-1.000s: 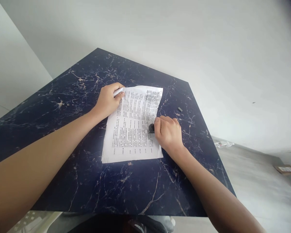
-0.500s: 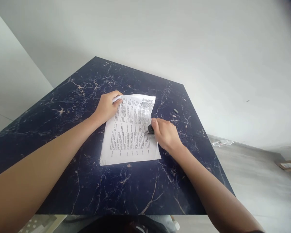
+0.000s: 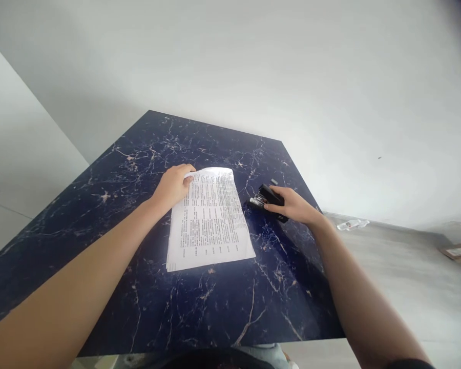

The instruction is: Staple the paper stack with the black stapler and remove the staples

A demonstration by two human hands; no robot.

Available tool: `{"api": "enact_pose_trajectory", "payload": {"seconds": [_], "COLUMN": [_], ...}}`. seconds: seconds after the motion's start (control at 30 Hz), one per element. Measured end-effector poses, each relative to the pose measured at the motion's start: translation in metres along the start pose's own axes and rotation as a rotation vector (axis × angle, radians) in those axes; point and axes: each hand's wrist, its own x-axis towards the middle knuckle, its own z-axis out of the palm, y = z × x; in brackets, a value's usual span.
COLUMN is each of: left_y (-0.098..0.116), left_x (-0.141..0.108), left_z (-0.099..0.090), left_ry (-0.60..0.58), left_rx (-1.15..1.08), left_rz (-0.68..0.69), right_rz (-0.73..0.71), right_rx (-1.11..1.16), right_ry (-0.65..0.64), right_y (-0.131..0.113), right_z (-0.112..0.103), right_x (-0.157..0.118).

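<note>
Printed white sheets (image 3: 211, 225) lie in a stack on the dark blue marbled table (image 3: 215, 307), their far edge lifted a little. At the far left corner my left hand (image 3: 175, 185) grips them between thumb and fingers. To the right of the paper, apart from it, my right hand (image 3: 292, 204) holds a black stapler (image 3: 271, 197). Its jaws are spread and point left toward the paper.
Just beyond the stapler lies a small dark piece (image 3: 274, 181) on the table. A white wall (image 3: 230, 66) rises behind. On the floor at right are a clear plastic wrapper (image 3: 352, 224) and a brown item (image 3: 458, 252).
My right hand has moved right, away from the paper's right edge, with the stapler, which now shows more fully. My left hand still grips the sheets. The view has shifted slightly.
</note>
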Motion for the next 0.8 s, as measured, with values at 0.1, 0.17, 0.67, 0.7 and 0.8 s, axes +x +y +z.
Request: {"api": "enact_pose_trajectory", "payload": {"seconds": [0.1,0.17,0.67,0.7,0.8], "left_y": [-0.006,-0.009,-0.007,-0.008,-0.009], "left_x": [0.0,-0.001,-0.002,-0.002,-0.002], "left_z": [0.004,0.007,-0.005,-0.004,-0.002], "left_ry": [-0.025,-0.026,0.199,0.2,0.194], "left_rx": [0.097,0.139,-0.05,-0.054,-0.057], "left_rz": [0.008,-0.012,-0.089,-0.089,-0.089], "right_rz": [0.032,-0.011,-0.065,-0.028,0.081], "right_rx": [0.058,0.069,0.025,0.04,0.063], "right_ry": [0.139,0.17,0.004,0.009,0.046], "right_y": [-0.024,-0.047,-0.076,-0.068,-0.046], "right_z": [0.008,0.023,0.074,0.07,0.06], "right_x": [0.009,0.02,-0.016,-0.03,-0.064]}}
